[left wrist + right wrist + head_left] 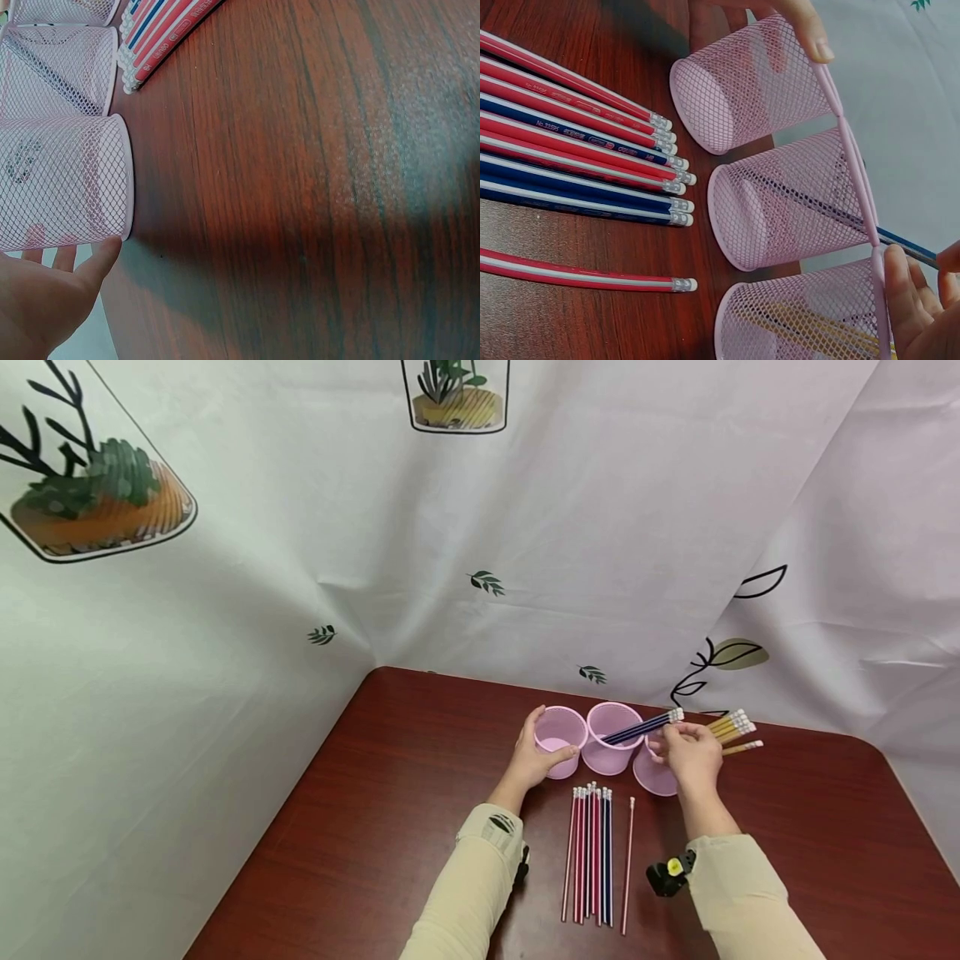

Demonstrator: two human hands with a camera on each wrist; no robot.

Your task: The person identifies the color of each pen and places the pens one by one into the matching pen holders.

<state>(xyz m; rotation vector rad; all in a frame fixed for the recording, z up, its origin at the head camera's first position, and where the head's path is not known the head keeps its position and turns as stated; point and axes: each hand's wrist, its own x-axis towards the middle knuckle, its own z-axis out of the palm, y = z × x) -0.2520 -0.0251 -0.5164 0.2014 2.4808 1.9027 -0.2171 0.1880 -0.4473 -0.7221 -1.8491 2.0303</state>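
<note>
Three pink mesh pencil cups stand in a row near the table's back edge. My left hand (531,760) grips the left cup (561,714), its thumb on the near side and fingers round the outer side. Dark blue pencils (637,729) lean to the right in the middle cup (606,764). At their white eraser ends, my right hand (692,758) pinches the blue pencils just above the rims. Behind that hand, the right cup (654,777) holds several yellow pencils (731,727), partly hidden by the hand.
A row of red and blue pencils (592,856) lies on the dark wooden table (360,827) in front of the cups, erasers toward them. One red pencil (628,864) lies apart to the right. A white patterned cloth (420,527) hangs behind the table.
</note>
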